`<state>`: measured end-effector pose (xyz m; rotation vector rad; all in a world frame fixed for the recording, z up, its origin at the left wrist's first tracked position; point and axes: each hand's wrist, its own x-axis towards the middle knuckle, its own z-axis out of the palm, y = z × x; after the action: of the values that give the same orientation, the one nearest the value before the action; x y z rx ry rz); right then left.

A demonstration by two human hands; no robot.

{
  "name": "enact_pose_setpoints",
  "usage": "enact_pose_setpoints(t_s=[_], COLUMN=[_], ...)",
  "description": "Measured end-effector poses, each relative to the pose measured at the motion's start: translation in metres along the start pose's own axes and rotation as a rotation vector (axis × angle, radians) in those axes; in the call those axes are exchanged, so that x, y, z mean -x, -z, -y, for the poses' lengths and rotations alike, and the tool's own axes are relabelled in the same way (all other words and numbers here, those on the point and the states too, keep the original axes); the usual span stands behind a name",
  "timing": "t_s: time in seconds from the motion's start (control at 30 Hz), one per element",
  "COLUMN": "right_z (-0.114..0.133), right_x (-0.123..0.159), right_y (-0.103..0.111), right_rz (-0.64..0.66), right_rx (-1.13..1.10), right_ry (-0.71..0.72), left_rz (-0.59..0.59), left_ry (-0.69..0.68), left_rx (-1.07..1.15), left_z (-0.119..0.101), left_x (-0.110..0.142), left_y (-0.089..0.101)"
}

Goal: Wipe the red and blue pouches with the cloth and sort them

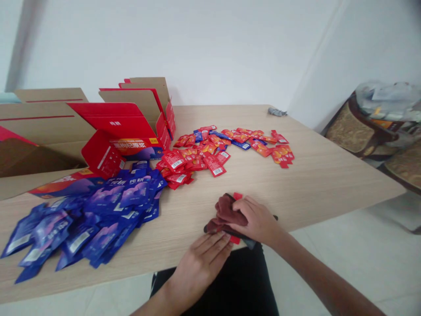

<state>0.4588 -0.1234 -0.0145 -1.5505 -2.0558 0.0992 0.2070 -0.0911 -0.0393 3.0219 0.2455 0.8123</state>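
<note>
At the table's front edge, my right hand is closed on a crumpled brown cloth with dark edging. The cloth lies over something red, and only red bits show: a red packet corner below it and another above it. My left hand lies with its fingers stretched out flat, the tips touching the cloth's lower edge and the red corner. Most of what is under the cloth is hidden. Beyond the hands, a heap of red sachets with a few blue ones among them spreads over the table.
A large pile of blue sachets covers the left of the table. Behind it stand open red cartons and a brown cardboard box. A small grey crumpled item lies at the far edge. Patterned chairs with bags are at right.
</note>
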Motion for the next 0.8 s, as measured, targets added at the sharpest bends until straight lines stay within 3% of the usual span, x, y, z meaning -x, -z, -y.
enact_pose_setpoints(t_s=[0.2, 0.27, 0.37, 0.4, 0.47, 0.57, 0.67, 0.8], right_z=[-0.048, -0.047, -0.020, -0.008, 0.013, 0.023, 0.005, -0.029], right_x=[-0.034, -0.038, -0.025, -0.016, 0.001, 0.014, 0.004, -0.027], right_y=[0.012, 0.021, 0.026, 0.024, 0.016, 0.002, -0.004, 0.004], right_rz=[-0.080, -0.148, -0.291, -0.284, -0.093, 0.065, 0.030, 0.004], right_rx=[0.266, 0.300, 0.255, 0.203, 0.067, -0.020, 0.039, 0.207], right_ry=[-0.105, -0.160, -0.216, -0.182, 0.004, 0.116, 0.024, -0.045], left_rz=[-0.021, -0.027, -0.033, -0.027, -0.008, -0.004, -0.025, -0.040], left_ry=[0.008, 0.010, 0.021, 0.031, 0.059, 0.085, 0.055, 0.038], left_rx=[0.005, 0.004, 0.011, 0.018, 0.042, 0.079, 0.066, 0.044], left_z=[-0.001, -0.001, -0.003, -0.004, -0.006, -0.007, -0.006, -0.005], left_x=[0.004, 0.005, 0.006, 0.007, 0.008, 0.008, 0.006, 0.004], left_y=[-0.007, -0.008, -0.010, -0.010, -0.010, -0.010, -0.008, -0.007])
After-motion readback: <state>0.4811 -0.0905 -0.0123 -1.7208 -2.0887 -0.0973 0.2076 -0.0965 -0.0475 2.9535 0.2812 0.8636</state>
